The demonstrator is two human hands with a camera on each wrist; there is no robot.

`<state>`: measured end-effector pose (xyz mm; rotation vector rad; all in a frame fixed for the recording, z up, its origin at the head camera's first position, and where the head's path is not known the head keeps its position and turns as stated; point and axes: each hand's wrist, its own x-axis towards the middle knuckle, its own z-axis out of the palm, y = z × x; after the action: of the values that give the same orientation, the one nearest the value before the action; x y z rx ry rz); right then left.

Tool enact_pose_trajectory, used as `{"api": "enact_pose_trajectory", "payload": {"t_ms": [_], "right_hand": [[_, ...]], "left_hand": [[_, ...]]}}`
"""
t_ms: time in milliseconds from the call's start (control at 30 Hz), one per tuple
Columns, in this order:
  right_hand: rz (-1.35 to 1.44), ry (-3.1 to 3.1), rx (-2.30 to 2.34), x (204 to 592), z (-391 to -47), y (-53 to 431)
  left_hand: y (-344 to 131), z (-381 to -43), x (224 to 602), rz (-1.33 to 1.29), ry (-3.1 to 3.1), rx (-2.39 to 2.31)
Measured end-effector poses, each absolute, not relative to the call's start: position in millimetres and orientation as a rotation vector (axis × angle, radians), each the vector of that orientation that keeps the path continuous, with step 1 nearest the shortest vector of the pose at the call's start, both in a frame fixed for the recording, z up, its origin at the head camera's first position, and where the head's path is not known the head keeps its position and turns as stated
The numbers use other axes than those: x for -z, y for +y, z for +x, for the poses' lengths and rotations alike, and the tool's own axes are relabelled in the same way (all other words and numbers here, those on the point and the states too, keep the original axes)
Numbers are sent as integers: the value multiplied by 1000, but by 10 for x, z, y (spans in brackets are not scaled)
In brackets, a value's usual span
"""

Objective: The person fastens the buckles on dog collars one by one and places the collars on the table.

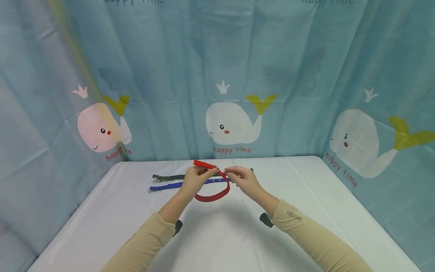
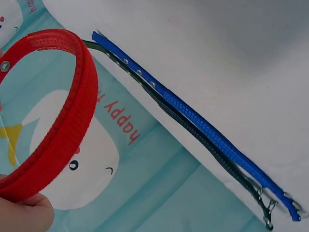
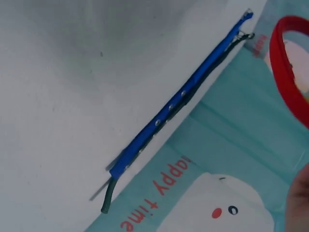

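Observation:
A red pet collar [image 1: 214, 197] is bent into a loop and held up above the table in the head view. My left hand [image 1: 193, 182] pinches it near the buckle, where a strap end sticks out to the left. Opposite, my right hand [image 1: 245, 183] pinches the strap with thumb and fingertips at the loop's upper right. The left wrist view shows the red band [image 2: 79, 111] up close, with a metal eyelet. Behind the loop lie a blue collar [image 1: 172, 186] and a dark green collar [image 1: 170, 177], both stretched out flat, side by side.
The white tabletop [image 1: 217, 241] ends at a light-blue curtain [image 1: 183, 75] printed with whales, hanging at the back and sides. Metal rings show at one end of the blue and green collars. Dark pieces [image 1: 266, 220] sit beneath both wrists.

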<state>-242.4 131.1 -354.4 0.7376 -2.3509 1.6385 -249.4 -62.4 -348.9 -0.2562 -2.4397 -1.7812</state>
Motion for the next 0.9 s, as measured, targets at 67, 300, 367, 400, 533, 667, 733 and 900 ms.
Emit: {"api": "enact_pose_trajectory", "payload": {"t_ms": [67, 300, 367, 400, 533, 667, 733, 900], "right_hand": [[748, -2326, -1574, 3560, -2517, 1343], [1025, -2307, -1314, 3343, -2680, 1229], [1069, -2330, -1285, 3310, -2682, 1196], [1075, -2339, -1271, 3303, -2681, 1187], [1061, -2353, -1249, 3300, -2669, 1162], [1064, -2344, -1248, 3306, -2664, 1145], [1074, -2334, -1247, 3308, -2659, 1141], [1056, -2314, -1271, 3328, -2661, 1142]], "left_hand": [[-623, -2502, 3505, -276, -2482, 1705], [-559, -2501, 3555, -466, -2544, 1453], [-536, -2495, 3567, -522, -2546, 1385], [-525, -2494, 3574, -541, -2547, 1362], [-499, -2482, 3583, -548, -2552, 1328], [-489, -2481, 3596, -526, -2558, 1338], [-487, -2480, 3606, -520, -2569, 1346], [-488, -2473, 3616, -529, -2620, 1350]]}}
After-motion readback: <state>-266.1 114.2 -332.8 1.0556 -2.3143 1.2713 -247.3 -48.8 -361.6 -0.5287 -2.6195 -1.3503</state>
